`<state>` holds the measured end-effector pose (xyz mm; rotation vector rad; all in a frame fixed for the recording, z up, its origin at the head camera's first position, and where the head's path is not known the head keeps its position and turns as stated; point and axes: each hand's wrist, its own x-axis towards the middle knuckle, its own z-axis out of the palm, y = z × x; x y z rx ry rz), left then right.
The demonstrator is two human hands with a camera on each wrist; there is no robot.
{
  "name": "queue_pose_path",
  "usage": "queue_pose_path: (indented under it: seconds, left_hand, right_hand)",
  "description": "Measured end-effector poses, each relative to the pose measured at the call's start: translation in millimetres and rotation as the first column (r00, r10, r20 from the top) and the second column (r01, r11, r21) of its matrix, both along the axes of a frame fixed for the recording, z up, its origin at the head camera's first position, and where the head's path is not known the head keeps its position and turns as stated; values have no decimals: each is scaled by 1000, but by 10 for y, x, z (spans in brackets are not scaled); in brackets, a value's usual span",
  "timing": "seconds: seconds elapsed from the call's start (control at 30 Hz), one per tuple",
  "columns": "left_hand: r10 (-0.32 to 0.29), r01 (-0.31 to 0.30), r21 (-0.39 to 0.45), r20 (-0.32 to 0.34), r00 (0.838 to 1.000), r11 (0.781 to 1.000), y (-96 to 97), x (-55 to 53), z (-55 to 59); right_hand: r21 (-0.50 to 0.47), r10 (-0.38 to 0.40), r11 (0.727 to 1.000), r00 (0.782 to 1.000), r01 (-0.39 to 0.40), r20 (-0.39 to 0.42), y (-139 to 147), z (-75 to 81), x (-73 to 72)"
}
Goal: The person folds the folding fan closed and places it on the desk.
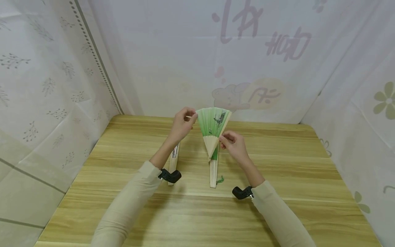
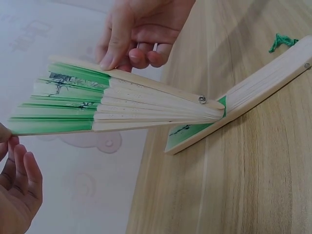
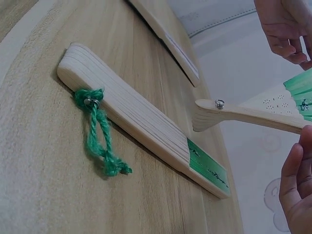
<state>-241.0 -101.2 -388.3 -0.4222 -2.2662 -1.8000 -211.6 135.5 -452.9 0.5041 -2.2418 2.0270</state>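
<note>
A partly spread green folding fan [image 1: 213, 120] is held up over the table, its pale ribs narrowing to a metal rivet [image 2: 202, 99] at the lower end. My left hand [image 1: 184, 123] pinches the upper left corner of its leaf. On the other side, my right hand [image 1: 235, 145] grips the right outer rib between thumb and fingers. Below lies a folded green fan [image 3: 131, 107], with a green cord tassel [image 3: 102, 141] at its rivet end. In the left wrist view the raised fan's pivot end overlaps this folded one.
Another folded fan [image 1: 173, 164] with a light printed leaf lies to the left, partly hidden by my left arm. The wood-grain table [image 1: 197, 219] ends at a printed white cloth [image 1: 160, 61] behind, with more cloth hanging at both sides.
</note>
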Motion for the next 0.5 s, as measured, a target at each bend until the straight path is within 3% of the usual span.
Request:
queue_pose_path:
  seconds: [0.5]
  left_hand:
    - [-22,22,18,43,999,1000,97,3,-1]
  right_hand:
    - [10,19,1000,1000,-19,8,-53,-2,10]
